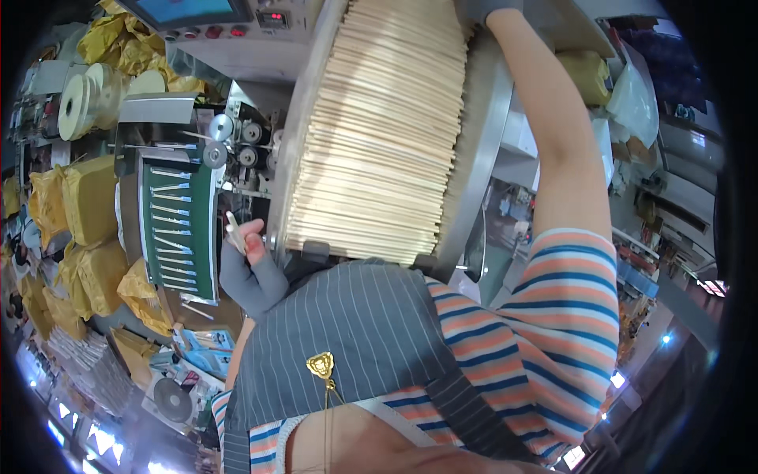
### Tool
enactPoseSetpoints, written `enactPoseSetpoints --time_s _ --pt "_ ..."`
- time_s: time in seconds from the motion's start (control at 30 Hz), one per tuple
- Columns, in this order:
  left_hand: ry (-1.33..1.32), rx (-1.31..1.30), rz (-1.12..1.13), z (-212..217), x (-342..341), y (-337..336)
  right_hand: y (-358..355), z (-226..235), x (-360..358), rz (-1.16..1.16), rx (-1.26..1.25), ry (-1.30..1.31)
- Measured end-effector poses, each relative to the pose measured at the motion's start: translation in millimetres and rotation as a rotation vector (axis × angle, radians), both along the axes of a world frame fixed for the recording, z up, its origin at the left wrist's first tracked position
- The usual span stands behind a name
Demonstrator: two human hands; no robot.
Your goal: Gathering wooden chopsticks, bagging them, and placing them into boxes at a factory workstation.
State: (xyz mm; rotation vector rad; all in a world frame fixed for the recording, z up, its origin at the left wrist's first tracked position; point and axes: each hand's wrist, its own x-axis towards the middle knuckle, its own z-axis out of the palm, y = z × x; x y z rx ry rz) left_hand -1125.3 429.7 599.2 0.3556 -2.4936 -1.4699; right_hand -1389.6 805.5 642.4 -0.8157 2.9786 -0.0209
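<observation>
A deep stack of pale wooden sticks (pixel 379 134), like chopsticks, fills a metal hopper (pixel 483 150) in front of me. My left hand (pixel 254 272), in a grey glove with bare fingertips, is beside the hopper's near left corner. Its fingers are closed on a thin pale stick (pixel 234 229) that points up and away. My right arm stretches along the hopper's right side to the far end. There my right hand (pixel 483 8), also gloved in grey, rests by the far sticks; the picture's top edge cuts off its fingers.
Left of the hopper, a green conveyor belt (pixel 204 229) carries several narrow wrapped pieces, beside metal rollers (pixel 251 142). A control panel (pixel 272 17) with a screen stands at the far left. Yellow sacks (pixel 91 201) and white reels (pixel 75 107) are further left.
</observation>
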Motion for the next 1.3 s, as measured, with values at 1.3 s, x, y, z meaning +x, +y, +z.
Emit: enactPoseSetpoints --time_s 1.3 --pt "-0.036 0.769 -0.089 57.4 11.5 -30.3 -87.0 -43.8 151.6 -0.112 0.278 -0.150"
